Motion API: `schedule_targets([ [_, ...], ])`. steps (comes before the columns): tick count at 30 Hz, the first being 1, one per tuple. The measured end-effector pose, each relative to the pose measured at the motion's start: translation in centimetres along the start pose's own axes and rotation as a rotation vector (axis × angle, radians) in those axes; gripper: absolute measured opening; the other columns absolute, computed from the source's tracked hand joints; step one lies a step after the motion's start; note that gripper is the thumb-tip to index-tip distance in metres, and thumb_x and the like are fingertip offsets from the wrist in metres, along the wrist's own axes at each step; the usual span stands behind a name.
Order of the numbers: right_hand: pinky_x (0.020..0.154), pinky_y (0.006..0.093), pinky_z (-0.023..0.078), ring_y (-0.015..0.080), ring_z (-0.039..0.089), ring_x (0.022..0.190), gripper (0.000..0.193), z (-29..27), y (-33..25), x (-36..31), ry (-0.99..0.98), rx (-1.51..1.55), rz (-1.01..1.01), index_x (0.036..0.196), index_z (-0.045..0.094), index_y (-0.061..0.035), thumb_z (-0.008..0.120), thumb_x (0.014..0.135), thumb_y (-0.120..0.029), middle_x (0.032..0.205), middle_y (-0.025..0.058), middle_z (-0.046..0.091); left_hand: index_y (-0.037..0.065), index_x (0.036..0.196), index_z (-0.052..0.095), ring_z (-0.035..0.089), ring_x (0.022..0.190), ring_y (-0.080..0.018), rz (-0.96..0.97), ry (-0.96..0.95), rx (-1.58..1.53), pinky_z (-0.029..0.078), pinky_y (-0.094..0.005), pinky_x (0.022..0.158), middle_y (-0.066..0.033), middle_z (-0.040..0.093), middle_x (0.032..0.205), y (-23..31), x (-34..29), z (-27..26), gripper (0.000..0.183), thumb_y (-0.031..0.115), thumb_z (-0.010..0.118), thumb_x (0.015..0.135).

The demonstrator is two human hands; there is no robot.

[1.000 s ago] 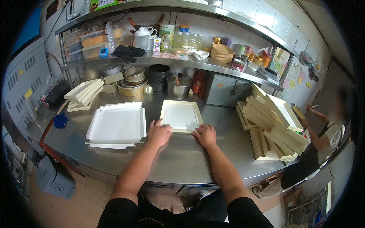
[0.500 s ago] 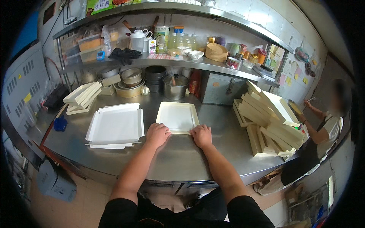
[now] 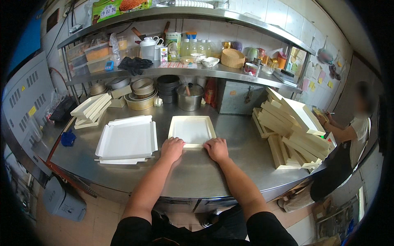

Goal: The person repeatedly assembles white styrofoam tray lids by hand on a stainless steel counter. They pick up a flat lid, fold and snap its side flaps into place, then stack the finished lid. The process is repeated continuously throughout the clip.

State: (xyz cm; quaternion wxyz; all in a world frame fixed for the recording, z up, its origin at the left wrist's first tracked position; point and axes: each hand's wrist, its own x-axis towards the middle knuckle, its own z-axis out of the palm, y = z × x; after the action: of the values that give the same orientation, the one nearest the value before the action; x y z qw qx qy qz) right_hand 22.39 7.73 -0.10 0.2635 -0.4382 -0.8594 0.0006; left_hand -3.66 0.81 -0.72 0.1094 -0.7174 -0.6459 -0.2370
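A shallow cream cardboard box tray (image 3: 192,130) with a white inside and raised rims lies on the steel counter before me. My left hand (image 3: 172,148) is closed over its near left corner, fingers curled at the rim. At the near right corner my right hand (image 3: 216,149) grips the same rim. The fingertips of both hands are partly hidden. Left of the tray lie a few flat white cardboard blanks (image 3: 128,138) with notched side flaps, one on another. A messy pile of folded box trays (image 3: 289,131) stands to the right.
A smaller stack of trays (image 3: 90,107) sits at the back left, near a crumpled blue thing (image 3: 68,137). Pots (image 3: 190,98) and a metal box (image 3: 240,96) line the counter's back under a loaded shelf (image 3: 180,69). Another person (image 3: 349,135) stands beyond the right end.
My hands keep their hold on the tray's near corners. The view has tilted slightly. The other person's hands have come down and closer together.
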Motion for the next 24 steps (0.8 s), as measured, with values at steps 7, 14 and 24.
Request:
schedule_targets([
  [7, 0.103, 0.0502, 0.049, 0.0329, 0.069, 0.116, 0.033, -0.4, -3.1, 0.4, -0.180, -0.276, -0.084, 0.118, 0.078, -0.0122, 0.064, 0.104, -0.038, 0.119, 0.0103, 0.076, 0.009, 0.103, 0.074, 0.075, 0.096, -0.0369, -0.049, -0.072, -0.018, 0.061, -0.0521, 0.084, -0.0136, 0.077, 0.100, 2.9, -1.1, -0.6, 0.031, 0.035, 0.059, 0.110],
  [14, 0.099, 0.0508, 0.053, 0.0355, 0.067, 0.117, 0.019, 1.1, 0.1, 0.8, -0.096, 0.081, -0.025, 0.112, 0.078, -0.0128, 0.071, 0.099, -0.025, 0.117, 0.0109, 0.076, 0.011, 0.126, 0.076, 0.062, 0.139, -0.0341, 0.177, 0.049, -0.093, 0.047, -0.0463, 0.121, -0.0098, 0.075, 0.135, 2.0, -1.2, -0.4, 0.028, 0.027, 0.066, 0.105],
  [24, 0.098, 0.0472, 0.051, 0.0292, 0.069, 0.114, 0.015, 0.0, -1.1, 0.4, -0.169, 0.227, -0.159, 0.110, 0.082, -0.0209, 0.075, 0.097, -0.024, 0.114, 0.0013, 0.078, 0.015, 0.131, 0.082, 0.059, 0.138, -0.0314, 0.114, -0.381, -0.613, 0.046, -0.0420, 0.122, -0.0031, 0.076, 0.141, -0.8, 0.1, -2.3, 0.033, 0.009, 0.070, 0.101],
])
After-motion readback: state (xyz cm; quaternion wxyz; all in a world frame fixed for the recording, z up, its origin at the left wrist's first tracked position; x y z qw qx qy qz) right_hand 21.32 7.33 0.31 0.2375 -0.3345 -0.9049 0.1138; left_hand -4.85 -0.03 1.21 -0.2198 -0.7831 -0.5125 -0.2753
